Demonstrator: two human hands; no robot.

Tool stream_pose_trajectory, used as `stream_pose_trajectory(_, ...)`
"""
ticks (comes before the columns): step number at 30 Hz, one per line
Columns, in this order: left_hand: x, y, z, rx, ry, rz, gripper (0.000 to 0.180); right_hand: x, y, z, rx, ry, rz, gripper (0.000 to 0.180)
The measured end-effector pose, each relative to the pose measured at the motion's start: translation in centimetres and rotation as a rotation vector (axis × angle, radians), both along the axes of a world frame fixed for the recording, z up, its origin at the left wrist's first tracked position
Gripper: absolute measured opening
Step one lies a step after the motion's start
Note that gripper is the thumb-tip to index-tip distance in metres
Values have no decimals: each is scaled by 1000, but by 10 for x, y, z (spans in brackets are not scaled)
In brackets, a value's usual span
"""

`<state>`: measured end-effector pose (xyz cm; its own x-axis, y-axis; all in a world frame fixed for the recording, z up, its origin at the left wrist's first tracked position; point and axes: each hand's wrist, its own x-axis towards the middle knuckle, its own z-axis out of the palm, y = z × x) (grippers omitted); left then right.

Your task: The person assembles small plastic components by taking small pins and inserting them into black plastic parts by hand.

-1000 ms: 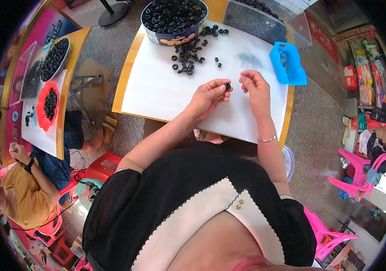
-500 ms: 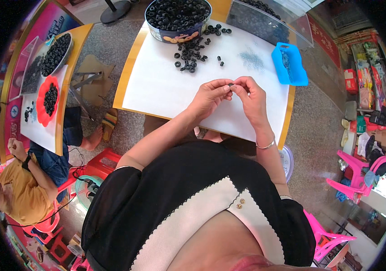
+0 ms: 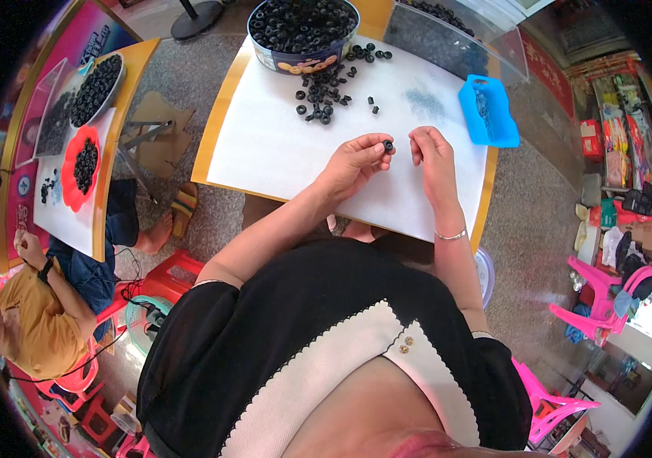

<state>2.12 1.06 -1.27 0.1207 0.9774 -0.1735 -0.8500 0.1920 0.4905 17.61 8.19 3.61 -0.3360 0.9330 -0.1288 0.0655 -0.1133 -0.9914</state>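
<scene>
My left hand [image 3: 358, 162] pinches a small black ring-shaped part [image 3: 388, 145] between thumb and fingertips, its round hole facing up. My right hand [image 3: 434, 151] is a short way to the right, apart from that part, with its fingers curled in and pressed together; whatever may be between them is too small to make out. Both hands are over the white-covered table [image 3: 265, 145]. Beyond them lies a loose pile of small black parts [image 3: 324, 95], with a single black part [image 3: 373, 104] closer by. A blue tray [image 3: 503, 122] holding tiny bluish pieces sits to the right.
At the table's far edge stands a round tin [image 3: 295, 62] heaped with black parts, beside a clear bin [image 3: 437, 46]. Fine bluish bits [image 3: 425, 101] are scattered on the white cover. To the left, another person [image 3: 43, 320] sits by a second table with a red bowl [image 3: 71, 179].
My right hand has pulled away to the right from my left hand, where the fingertips met before. The black part stays in my left hand and now shows its hole.
</scene>
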Motion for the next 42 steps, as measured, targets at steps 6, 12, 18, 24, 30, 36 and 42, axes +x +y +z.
stream_pose_trajectory(6, -1, 1, -2, 36, -175, -56, 23, -30, 29, -29, 424, -330, -4, 16)
stream_pose_trajectory(12, 0, 2, -6, 44, -124, -58, 27, -58, 37, -28, 618, -589, 16, 18)
stream_pose_trajectory(18, -1, 0, -4, 53, -185, -59, 23, -50, 38, -32, 638, -503, 48, 22)
stream_pose_trajectory(24, -1, 3, -2, 63, -196, 5, 25, -27, 12, 6, -11, 138, 69, 22)
stream_pose_trajectory(30, -1, 4, -2, 32, -154, 40, 25, -11, -9, 17, -23, 161, 75, 17)
stream_pose_trajectory(36, 1, 3, 0, 17, -85, 62, 23, -8, -23, 22, 80, 38, 85, 16)
stream_pose_trajectory(42, 4, 3, -2, 37, -8, 91, 23, -12, -33, 22, 311, -209, 23, 11)
